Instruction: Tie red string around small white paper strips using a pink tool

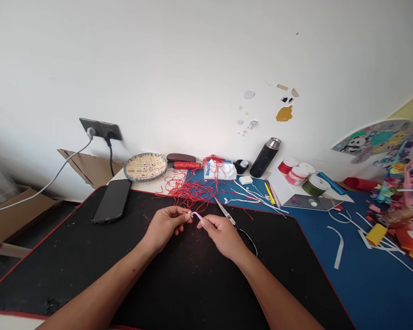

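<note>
Above the black mat, my left hand pinches a small pale bead-like piece, with a bit of red at the fingertips. The piece is too small to make out fully. My right hand is closed on slim pink tweezers with a bent tip. That tip reaches the pale piece, touching or almost touching it. Just beyond my right hand lie scissors, their handles partly hidden behind it. A tangle of red cord pieces is spread behind both hands.
A phone lies at the left, near a round woven basket. Along the wall are a red thread spool, a white packet and a black flask. Ribbon rolls, paper strips and colourful paper pieces occupy the right.
</note>
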The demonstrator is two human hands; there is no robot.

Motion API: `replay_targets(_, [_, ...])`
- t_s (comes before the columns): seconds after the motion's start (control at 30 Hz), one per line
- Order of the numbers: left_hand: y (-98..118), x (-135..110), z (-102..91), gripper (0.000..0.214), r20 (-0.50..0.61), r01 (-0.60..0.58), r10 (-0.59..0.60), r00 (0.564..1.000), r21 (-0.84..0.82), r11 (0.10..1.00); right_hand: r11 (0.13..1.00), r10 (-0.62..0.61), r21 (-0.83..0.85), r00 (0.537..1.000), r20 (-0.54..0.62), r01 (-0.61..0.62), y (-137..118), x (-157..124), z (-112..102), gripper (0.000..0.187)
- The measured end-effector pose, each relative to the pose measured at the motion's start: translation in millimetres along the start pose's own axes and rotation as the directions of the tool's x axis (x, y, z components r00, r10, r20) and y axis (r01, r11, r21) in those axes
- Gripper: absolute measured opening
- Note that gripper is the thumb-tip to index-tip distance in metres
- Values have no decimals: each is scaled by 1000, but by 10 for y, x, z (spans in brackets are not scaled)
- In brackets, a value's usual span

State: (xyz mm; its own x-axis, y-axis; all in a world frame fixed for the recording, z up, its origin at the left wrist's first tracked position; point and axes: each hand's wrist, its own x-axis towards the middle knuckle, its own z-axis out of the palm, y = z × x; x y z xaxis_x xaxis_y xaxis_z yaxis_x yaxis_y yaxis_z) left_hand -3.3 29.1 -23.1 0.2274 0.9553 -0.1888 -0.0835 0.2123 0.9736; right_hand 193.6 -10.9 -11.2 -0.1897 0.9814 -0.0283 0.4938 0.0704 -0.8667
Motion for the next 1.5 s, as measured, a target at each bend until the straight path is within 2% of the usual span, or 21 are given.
replay_targets(0.43, [14, -11, 0, 32, 5, -4, 4, 1000, 14, 1000, 999, 36, -11, 999, 38, -35, 19, -2, 4, 34])
replay_targets(0.67, [16, -12, -2, 30, -9, 9, -9, 1000, 16, 1000, 999, -11, -47, 1000, 11, 12, -22, -10, 21, 32])
replay_targets(0.93, [-15, 13, -4, 30, -6, 5, -5, 1000, 2, 1000, 998, -11, -63, 1000, 2, 11, -21, -18, 31, 32])
replay_targets(1.13, [1, 11, -8, 35, 22, 1, 0, 1000, -41, 999, 1000, 17, -16, 1000, -7, -17, 7, -4, 45, 33])
replay_targets(1.27, [19, 7, -2, 38, 26, 2, -1, 1000, -53, 999, 1000, -11, 26, 1000, -16, 12, 58, -10, 73, 36])
replay_targets(1.5, [16, 9, -2, 41, 34, 5, -2, 999, -92, 996, 972, 24, 233, 998, -66, -8, 107, 15, 97, 43])
